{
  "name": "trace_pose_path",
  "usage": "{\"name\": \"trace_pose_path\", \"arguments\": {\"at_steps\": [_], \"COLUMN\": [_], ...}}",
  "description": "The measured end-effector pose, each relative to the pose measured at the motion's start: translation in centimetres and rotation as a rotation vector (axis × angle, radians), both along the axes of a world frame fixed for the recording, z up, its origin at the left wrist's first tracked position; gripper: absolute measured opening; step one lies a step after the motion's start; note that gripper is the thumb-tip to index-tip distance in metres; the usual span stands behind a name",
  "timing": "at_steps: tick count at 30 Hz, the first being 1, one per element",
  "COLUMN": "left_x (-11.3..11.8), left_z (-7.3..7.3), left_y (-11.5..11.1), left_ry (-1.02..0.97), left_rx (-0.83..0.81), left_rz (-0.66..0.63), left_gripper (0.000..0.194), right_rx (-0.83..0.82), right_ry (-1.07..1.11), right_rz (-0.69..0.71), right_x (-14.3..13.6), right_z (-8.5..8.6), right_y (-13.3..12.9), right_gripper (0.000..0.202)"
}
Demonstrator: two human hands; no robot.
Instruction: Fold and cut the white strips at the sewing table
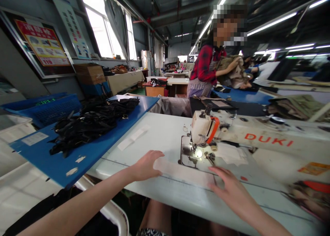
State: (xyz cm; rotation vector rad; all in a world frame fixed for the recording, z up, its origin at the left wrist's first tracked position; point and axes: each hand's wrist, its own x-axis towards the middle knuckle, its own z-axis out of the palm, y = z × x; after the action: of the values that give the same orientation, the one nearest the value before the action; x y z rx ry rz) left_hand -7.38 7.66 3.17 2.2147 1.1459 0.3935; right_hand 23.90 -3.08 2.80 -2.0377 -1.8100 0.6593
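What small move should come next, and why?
Perhaps slide the white strip toward the sewing machine: the left hand and right hand are at its opposite ends, and it lies on the table in front of the metal plate.

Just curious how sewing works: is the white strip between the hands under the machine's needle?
No, the white strip lies in front of the machine head, between the left hand and right hand.

Whether the left hand [147, 165] and right hand [228, 186] grip the pale strip [184, 172] or merely touch its ends is unclear; the right edge cuts off the sewing machine [268, 138] and, near right, a blurred cloth bundle [309, 200]; the left-hand poster's [42, 42] small print is unreadable, the co-worker's head [228, 26] pixelated
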Motion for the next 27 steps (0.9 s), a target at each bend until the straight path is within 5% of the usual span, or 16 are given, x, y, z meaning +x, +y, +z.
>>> {"name": "trace_pose_path", "arguments": {"at_steps": [5, 12, 27], "left_x": [0.6, 0.2, -0.1], "left_z": [1.1, 1.2, 1.5], "left_y": [1.0, 0.6, -0.6], "left_ry": [0.132, 0.112, 0.133], "left_rx": [0.093, 0.072, 0.073], "left_rz": [-0.221, -0.226, -0.2], "left_gripper": [0.049, 0.034, 0.043], "right_rx": [0.002, -0.006, -0.023], "right_ry": [-0.062, -0.016, -0.01], "right_rz": [0.166, 0.202, 0.151], "right_x": [-1.3, -1.5, -0.8], "right_z": [0.5, 0.7, 0.5], "right_y": [0.9, 0.9, 0.3], "right_gripper": [0.047, 0.037, 0.047]}}
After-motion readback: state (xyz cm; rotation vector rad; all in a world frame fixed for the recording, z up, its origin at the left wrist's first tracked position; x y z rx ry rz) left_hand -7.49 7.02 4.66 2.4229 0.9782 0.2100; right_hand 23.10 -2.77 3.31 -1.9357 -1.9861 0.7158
